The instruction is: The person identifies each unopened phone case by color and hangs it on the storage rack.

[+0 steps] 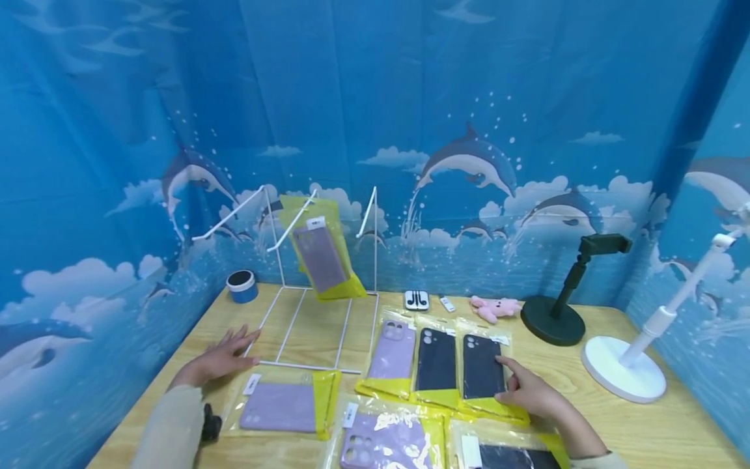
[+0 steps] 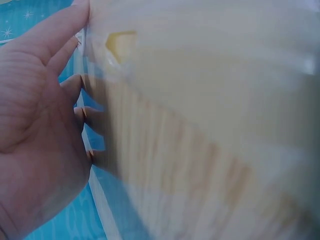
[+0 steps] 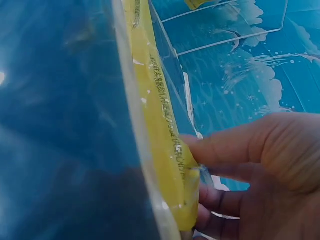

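Note:
My left hand (image 1: 225, 355), fingers spread, is at the left front of a white wire rack (image 1: 310, 366), just above a bagged purple phone case (image 1: 278, 407). The left wrist view shows its palm beside a blurred clear bag (image 2: 200, 100); whether it touches the bag is unclear. Toward the right, my right hand (image 1: 530, 391) pinches the right edge of a bagged dark phone case (image 1: 483, 368). In the right wrist view, the thumb and curled fingers meet at a yellow bag edge (image 3: 170, 140). Another bagged purple phone case (image 1: 321, 257) hangs from the rack's middle hook.
More bagged cases lie on the table: purple (image 1: 391, 348), black (image 1: 436, 358), purple in front (image 1: 383, 443), and dark (image 1: 518, 457). Behind are a blue round container (image 1: 242, 286), earphones (image 1: 416, 300), and a pink plush toy (image 1: 495, 308). Black (image 1: 553, 319) and white (image 1: 624, 369) stands occupy the right.

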A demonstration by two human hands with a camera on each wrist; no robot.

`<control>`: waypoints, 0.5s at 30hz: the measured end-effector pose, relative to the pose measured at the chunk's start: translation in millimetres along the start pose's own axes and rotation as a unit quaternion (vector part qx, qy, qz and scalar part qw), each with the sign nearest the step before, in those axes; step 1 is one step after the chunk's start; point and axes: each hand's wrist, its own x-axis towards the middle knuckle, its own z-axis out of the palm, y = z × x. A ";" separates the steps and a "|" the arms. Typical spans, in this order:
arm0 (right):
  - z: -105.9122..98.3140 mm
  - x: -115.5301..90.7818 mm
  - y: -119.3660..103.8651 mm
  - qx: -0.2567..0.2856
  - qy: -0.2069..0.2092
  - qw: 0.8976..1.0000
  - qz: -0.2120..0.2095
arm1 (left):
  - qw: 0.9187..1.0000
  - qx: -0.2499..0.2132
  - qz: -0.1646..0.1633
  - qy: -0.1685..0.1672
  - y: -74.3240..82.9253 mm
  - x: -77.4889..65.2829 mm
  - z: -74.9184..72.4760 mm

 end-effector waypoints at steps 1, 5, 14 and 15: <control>1.2 -0.6 -0.6 0.006 0.002 1.000 0.001 | 1.000 -0.001 0.001 0.000 -0.2 0.1 -0.5; 2.5 -2.5 -1.4 0.011 0.014 1.000 -0.009 | 1.000 -0.002 -0.005 -0.002 -0.3 0.7 -1.4; -19.1 -10.3 3.5 0.107 -0.059 0.990 -0.070 | 1.000 0.000 -0.013 -0.001 2.3 -1.1 0.2; -21.9 -12.0 2.3 0.111 -0.063 0.989 -0.076 | 1.000 0.000 -0.011 -0.001 2.8 -1.3 0.1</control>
